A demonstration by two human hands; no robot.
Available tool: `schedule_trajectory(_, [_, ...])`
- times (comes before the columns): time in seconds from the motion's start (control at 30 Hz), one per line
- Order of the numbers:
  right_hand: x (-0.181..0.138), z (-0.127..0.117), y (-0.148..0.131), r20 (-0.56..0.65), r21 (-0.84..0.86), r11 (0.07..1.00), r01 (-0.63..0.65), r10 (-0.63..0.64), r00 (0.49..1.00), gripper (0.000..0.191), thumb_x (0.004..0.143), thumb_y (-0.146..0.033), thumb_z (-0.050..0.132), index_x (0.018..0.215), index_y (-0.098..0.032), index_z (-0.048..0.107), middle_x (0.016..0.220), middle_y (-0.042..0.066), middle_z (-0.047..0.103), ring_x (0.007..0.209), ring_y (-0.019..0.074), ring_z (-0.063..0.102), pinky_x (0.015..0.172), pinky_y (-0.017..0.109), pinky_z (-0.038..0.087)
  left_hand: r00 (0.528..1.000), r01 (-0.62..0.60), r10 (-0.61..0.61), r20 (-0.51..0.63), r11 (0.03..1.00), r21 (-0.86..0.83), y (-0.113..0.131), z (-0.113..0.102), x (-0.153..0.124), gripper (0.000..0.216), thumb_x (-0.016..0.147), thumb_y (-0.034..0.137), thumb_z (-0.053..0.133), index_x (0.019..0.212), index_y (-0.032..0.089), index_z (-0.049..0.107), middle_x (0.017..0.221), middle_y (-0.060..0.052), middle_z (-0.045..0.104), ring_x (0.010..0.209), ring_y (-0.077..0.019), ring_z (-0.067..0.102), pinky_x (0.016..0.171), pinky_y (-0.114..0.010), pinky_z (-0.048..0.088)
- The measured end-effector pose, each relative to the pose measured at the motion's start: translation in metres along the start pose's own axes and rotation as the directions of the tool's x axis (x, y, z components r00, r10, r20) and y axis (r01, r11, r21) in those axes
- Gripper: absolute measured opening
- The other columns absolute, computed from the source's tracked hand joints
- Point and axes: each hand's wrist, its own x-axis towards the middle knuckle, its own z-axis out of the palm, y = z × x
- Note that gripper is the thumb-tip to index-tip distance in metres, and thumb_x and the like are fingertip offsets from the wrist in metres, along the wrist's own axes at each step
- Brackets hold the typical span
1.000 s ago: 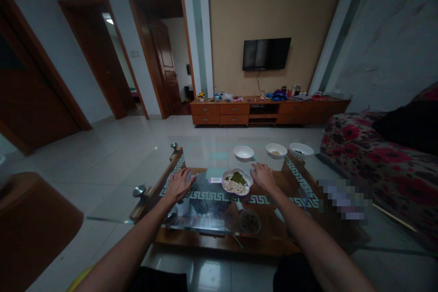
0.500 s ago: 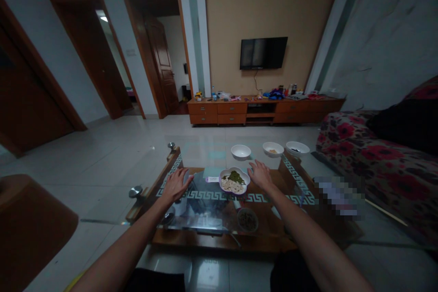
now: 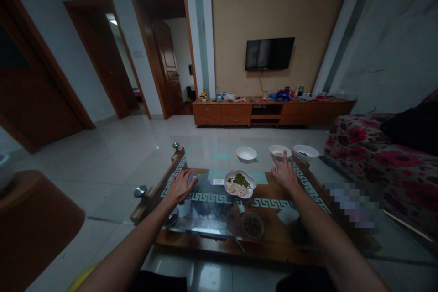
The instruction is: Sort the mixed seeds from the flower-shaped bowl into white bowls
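My left hand (image 3: 179,186) hovers over or rests on the left part of the glass table, fingers apart and holding nothing. Right of it is a flower-shaped white dish (image 3: 240,185) with a labelled handle, holding dark green bits and pale pieces in separate heaps. My right hand (image 3: 285,173) reaches out with its index finger stretched, just in front of a white bowl (image 3: 279,147) of tan contents; whether it touches the bowl I cannot tell. Left of that bowl is a plain white bowl (image 3: 246,154). To its right sits a white bowl with dark contents (image 3: 306,150).
The glass coffee table (image 3: 219,219) has a Greek-key border. A dish of brownish bits (image 3: 252,225) shows on or beneath the glass near me. A flowered sofa (image 3: 356,137) stands at the right, a brown stool-like object (image 3: 37,223) at the left.
My right hand has moved from beside the flower-shaped dish, rightward and forward to the bowl with tan contents. My left hand has stayed nearly in place. The view has shifted slightly.
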Motion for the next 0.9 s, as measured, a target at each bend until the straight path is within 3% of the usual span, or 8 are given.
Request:
schedule_trajectory(0.13, [0.009,0.005,0.001,0.041,-0.041,0.999,0.023,-0.022,0.999,0.049,0.099,-0.029,0.051,0.143,-0.014,0.069,0.176,0.019,0.024,0.138,0.0369,0.055,0.114,0.050,0.047,0.999,0.013,-0.013,0.031,1.000,0.012,0.001,0.001,0.000,0.068,0.110,0.061,0.030,0.154,0.016,0.056,0.164,-0.019,0.050,0.154,-0.0344,0.043,0.127,-0.055,0.032])
schedule_trajectory(0.3, [0.010,0.007,0.002,-0.019,-0.069,0.995,0.075,-0.077,0.997,0.051,0.097,-0.025,0.048,0.140,-0.004,0.067,0.162,0.028,0.041,0.141,0.0387,0.051,0.112,0.050,0.047,1.000,0.019,-0.019,0.004,1.000,-0.009,0.000,0.002,0.001,0.067,0.109,0.062,0.035,0.149,0.016,0.061,0.172,-0.021,0.036,0.160,-0.0378,0.034,0.127,-0.059,0.031])
schedule_trajectory(0.47, [0.005,0.004,0.003,-0.051,-0.078,0.990,0.120,-0.124,0.991,0.049,0.099,-0.027,0.048,0.139,-0.002,0.063,0.149,0.029,0.053,0.136,0.0386,0.053,0.112,0.049,0.045,1.000,-0.002,0.002,-0.012,0.999,-0.037,0.000,0.001,0.000,0.066,0.108,0.062,0.036,0.148,0.016,0.063,0.172,-0.020,0.038,0.160,-0.0371,0.035,0.127,-0.057,0.031])
schedule_trajectory(0.7, [-0.009,-0.009,0.002,-0.087,-0.079,0.965,0.250,-0.257,0.962,0.048,0.098,-0.025,0.047,0.140,-0.003,0.058,0.148,0.028,0.055,0.138,0.0372,0.052,0.116,0.048,0.043,1.000,0.022,-0.022,0.007,1.000,-0.018,0.002,0.000,0.001,0.069,0.109,0.064,0.033,0.149,0.016,0.061,0.172,-0.021,0.037,0.160,-0.0358,0.034,0.128,-0.057,0.030])
schedule_trajectory(0.9, [-0.032,-0.045,-0.011,-0.133,0.029,0.948,0.317,-0.310,0.941,0.047,0.098,-0.029,0.049,0.138,-0.006,0.059,0.152,0.027,0.050,0.145,0.0366,0.046,0.118,0.048,0.044,0.999,0.013,-0.012,-0.031,1.000,0.010,-0.002,0.006,0.005,0.070,0.108,0.063,0.034,0.149,0.013,0.061,0.171,-0.023,0.038,0.160,-0.0377,0.034,0.127,-0.059,0.031])
